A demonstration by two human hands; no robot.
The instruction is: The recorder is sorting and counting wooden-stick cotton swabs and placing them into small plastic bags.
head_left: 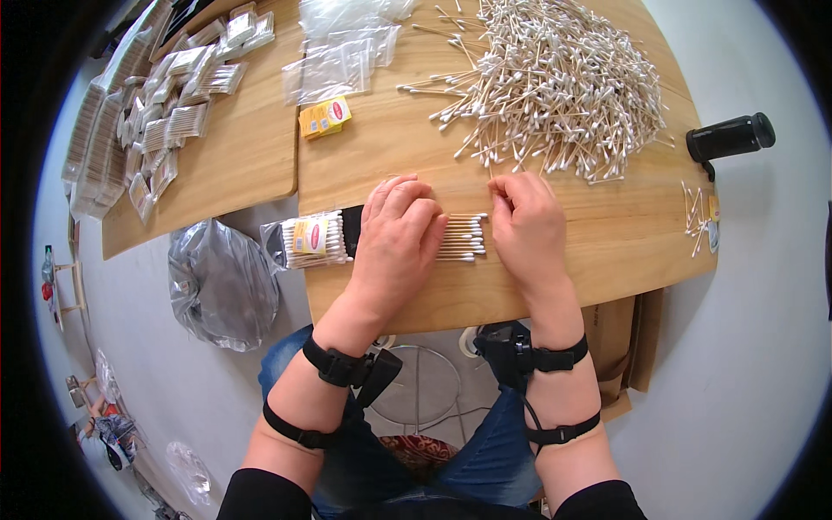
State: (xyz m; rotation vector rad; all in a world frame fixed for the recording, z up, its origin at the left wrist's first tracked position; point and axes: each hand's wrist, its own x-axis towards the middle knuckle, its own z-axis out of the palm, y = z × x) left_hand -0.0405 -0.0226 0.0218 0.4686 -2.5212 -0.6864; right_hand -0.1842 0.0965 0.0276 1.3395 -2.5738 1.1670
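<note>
My left hand (399,227) is closed over a flat row of cotton swabs (464,238), whose white tips stick out to its right. Beneath that hand lies something black and flat, mostly hidden. Just left of it is a clear bag packed with cotton swabs (328,239), with a yellow and red label card (310,236) inside. My right hand (530,217) is closed beside the tips, thumb and forefinger pinched on a thin swab stick at the near edge of the large loose heap of cotton swabs (563,87).
Clear empty bags (342,65) and yellow cards (325,116) lie beyond my left hand. Filled swab packs (173,117) cover the left table. A black cylinder (731,136) and a few swabs (696,217) are at the right edge. A grey plastic bag (223,282) stands below left.
</note>
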